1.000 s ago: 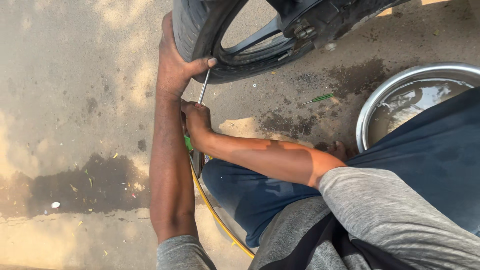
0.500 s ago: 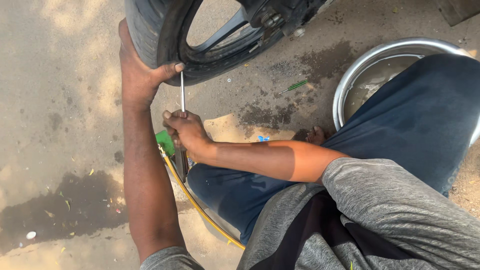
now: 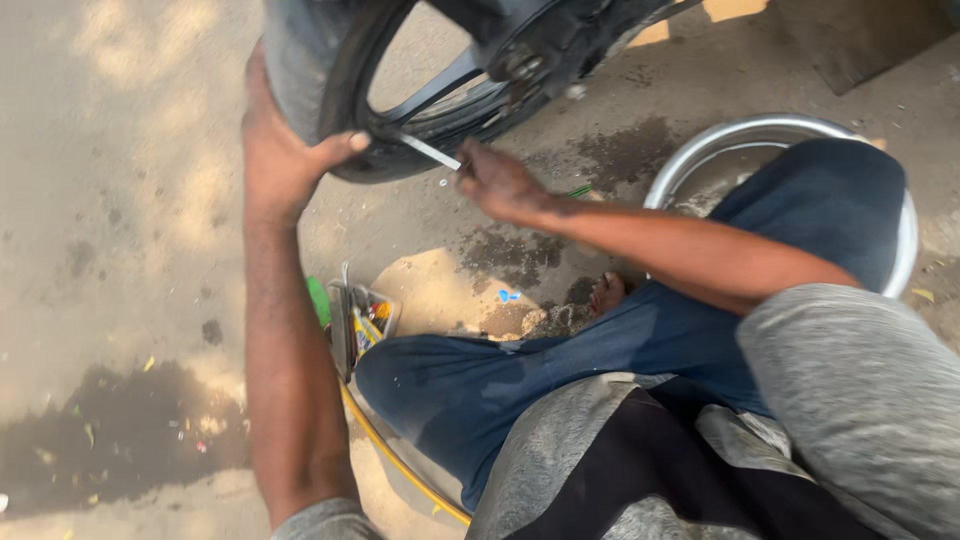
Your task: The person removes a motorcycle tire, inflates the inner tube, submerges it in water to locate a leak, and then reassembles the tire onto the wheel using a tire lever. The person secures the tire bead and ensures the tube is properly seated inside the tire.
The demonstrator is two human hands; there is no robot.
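Tyre: black rubber motorcycle tyre [image 3: 300,70] stood upright on concrete, left hand [image 3: 275,160] clenched around its tread
Tool: right hand [image 3: 500,185] grasped thin metal rod [image 3: 428,151] against rim
Advice: brace tyre, push steadily

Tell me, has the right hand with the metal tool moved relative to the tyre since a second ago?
Yes. The right hand has swung out from below the left hand to the side of it, and the metal tool now lies slanted against the tyre instead of upright.

Open ground [image 3: 120,200] left; tyre [image 3: 300,70], basin [image 3: 790,130] ahead.
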